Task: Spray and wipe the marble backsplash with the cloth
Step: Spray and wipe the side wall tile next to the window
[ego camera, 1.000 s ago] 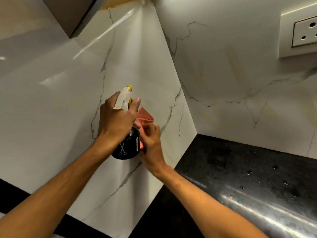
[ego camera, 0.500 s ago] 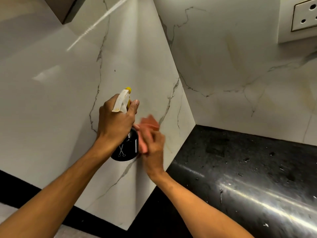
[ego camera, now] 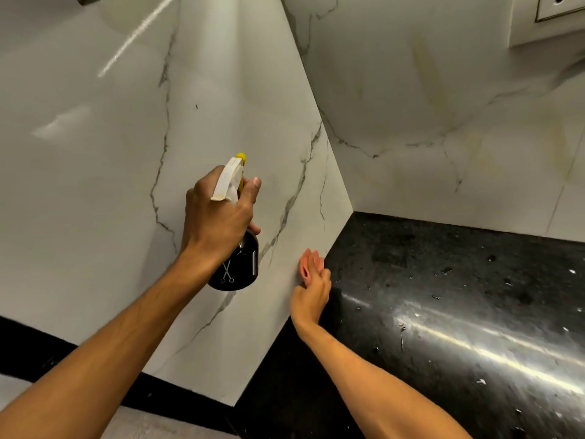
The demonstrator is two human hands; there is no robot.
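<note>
1. Head view: the marble backsplash (ego camera: 253,122) fills the left and top of the frame as two panels meeting in a corner at centre.
2. The cloth (ego camera: 308,263), pink and bunched, sits at lower centre against the left panel's bottom edge, just beside the black countertop (ego camera: 443,296).
3. The right hand (ego camera: 311,293) holds the cloth, fingers closed on it and pressing it to the marble.
4. Change: a second ago the cloth was higher up the panel, right next to the bottle. It has now swept down and right to the counter line, so one wipe stroke looks finished.
5. The left hand (ego camera: 218,217) grips the spray bottle (ego camera: 235,267) by the neck at mid-frame, nozzle aimed at the left panel and held roughly where it was. I can't tell whether the trigger is pulled.
6. The right panel shows yellowish streaks (ego camera: 427,74), which I judge unwiped. Droplets or flecks dot the countertop, and a socket (ego camera: 557,7) sits at upper right.
</note>
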